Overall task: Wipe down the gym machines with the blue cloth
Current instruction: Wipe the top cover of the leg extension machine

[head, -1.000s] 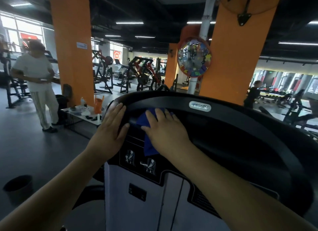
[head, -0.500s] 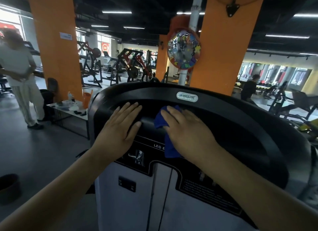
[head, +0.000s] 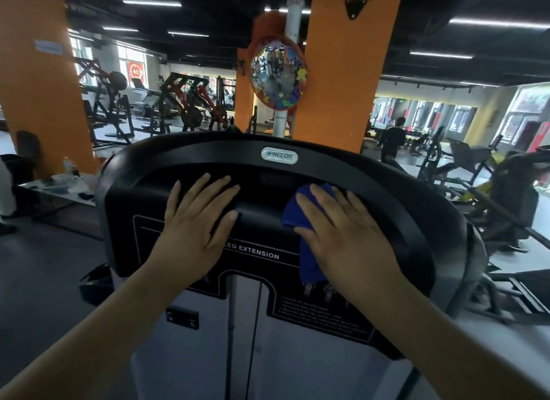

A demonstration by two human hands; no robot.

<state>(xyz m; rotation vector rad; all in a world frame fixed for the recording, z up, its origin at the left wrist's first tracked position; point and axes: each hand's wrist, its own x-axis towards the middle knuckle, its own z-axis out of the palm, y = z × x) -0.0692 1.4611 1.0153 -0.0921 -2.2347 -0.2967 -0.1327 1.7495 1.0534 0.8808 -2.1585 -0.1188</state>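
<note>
While right hand [head: 348, 239], spread flat, presses cloth [head: 309, 259] on machine [head: 327, 158], left hand [head: 193, 230] rests flat, empty; unpinched cloth could slide out from underneath mid-stroke

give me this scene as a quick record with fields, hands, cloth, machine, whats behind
machine: leg extension machine, black top cover, Precor badge
left hand: left hand flat on the cover's ledge, fingers straight, holding nothing
right hand: right hand flat, fingers spread, pressing the blue cloth against the cover
cloth: partly under the palm, lower end hangs down the front panel
background: convex mirror on a pole, orange pillar
</note>
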